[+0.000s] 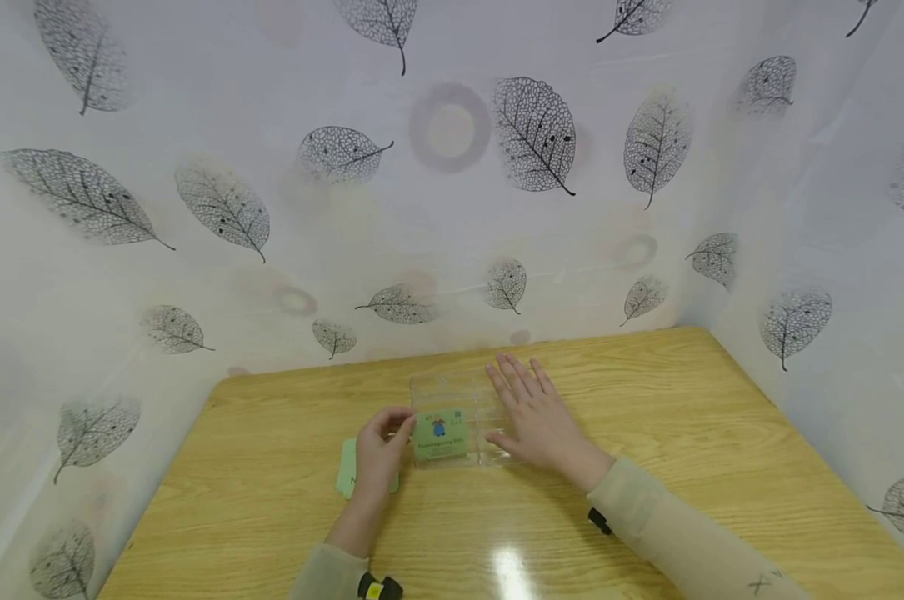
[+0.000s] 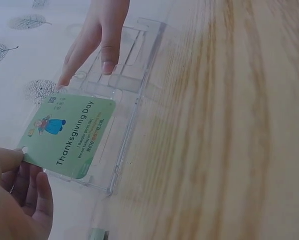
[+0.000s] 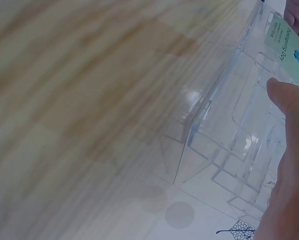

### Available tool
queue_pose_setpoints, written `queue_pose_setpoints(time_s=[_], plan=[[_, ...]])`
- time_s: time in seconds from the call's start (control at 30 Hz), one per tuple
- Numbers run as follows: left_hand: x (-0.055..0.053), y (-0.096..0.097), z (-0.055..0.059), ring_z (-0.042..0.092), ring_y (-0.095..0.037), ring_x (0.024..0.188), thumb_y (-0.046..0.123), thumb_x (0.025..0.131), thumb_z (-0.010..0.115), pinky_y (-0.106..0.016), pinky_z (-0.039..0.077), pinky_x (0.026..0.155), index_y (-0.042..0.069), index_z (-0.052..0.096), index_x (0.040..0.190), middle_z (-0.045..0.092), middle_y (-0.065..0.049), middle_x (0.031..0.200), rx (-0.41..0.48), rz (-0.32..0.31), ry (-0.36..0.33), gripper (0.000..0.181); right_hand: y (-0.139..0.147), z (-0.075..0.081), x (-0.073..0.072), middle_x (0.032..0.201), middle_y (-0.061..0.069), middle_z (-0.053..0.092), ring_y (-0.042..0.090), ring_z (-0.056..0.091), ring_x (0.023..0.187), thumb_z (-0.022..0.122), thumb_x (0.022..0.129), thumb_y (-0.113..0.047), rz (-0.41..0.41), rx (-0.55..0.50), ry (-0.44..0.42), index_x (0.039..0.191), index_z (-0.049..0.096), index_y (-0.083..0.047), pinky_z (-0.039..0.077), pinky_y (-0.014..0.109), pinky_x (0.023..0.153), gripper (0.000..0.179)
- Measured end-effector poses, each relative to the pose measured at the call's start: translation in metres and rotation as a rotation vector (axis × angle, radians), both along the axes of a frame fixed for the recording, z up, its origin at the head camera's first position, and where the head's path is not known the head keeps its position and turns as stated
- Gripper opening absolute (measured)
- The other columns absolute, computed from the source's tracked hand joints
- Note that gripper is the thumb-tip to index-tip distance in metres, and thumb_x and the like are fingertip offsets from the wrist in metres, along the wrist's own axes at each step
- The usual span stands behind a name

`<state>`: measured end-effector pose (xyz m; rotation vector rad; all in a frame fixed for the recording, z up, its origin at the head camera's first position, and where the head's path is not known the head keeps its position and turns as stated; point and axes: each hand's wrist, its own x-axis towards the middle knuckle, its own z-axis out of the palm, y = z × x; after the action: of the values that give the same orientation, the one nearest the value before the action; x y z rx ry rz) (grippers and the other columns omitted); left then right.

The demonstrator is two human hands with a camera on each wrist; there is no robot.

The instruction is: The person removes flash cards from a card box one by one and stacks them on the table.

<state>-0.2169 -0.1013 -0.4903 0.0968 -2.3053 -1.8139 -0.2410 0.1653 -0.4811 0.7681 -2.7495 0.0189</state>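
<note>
A green "Thanksgiving Day" flashcard [image 1: 440, 435] with a small cartoon figure lies over the left part of a clear plastic box [image 1: 444, 385]. My left hand [image 1: 380, 450] pinches the card's left edge between thumb and fingers, close to its punched hole in the left wrist view. The right hand [image 1: 537, 421] is spread with straight fingers on the right part of the box [image 3: 229, 120]. Its thumb points toward the card [image 2: 67, 135]. Beside and partly under the left hand lie more green cards [image 1: 347, 471], largely hidden by it.
The box rests on a wooden table [image 1: 646, 392] with light grain. A white cloth printed with grey leaves [image 1: 452, 217] hangs behind the table and along its sides. Dark bands [image 1: 380, 587] circle both wrists.
</note>
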Motion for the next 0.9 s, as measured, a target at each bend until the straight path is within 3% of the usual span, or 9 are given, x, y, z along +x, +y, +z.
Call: queue_pose_setpoints(time_s=[0.33, 0.9], plan=[[0.0028, -0.0023, 0.0023, 0.067, -0.001, 0.087, 0.003, 0.102, 0.069, -0.015, 0.059, 0.079, -0.006, 0.071, 0.115, 0.073, -0.021, 0.113, 0.087, 0.014, 0.017, 0.016, -0.0001, -0.0019, -0.0003, 0.177, 0.02, 0.015, 0.039, 0.019, 0.164, 0.065, 0.095, -0.067, -0.008, -0.007, -0.013, 0.169, 0.017, -0.005, 0.01, 0.058, 0.135, 0.108], [0.0066, -0.0087, 0.0041, 0.066, -0.001, 0.09, 0.004, 0.102, 0.069, -0.012, 0.058, 0.08, -0.005, 0.071, 0.116, 0.073, -0.019, 0.114, 0.094, 0.066, 0.021, 0.017, -0.0014, 0.0008, -0.0001, 0.178, 0.019, 0.01, 0.039, 0.018, 0.165, 0.064, 0.096, -0.067, -0.014, 0.001, -0.032, 0.169, 0.016, -0.005, 0.009, 0.057, 0.135, 0.108]])
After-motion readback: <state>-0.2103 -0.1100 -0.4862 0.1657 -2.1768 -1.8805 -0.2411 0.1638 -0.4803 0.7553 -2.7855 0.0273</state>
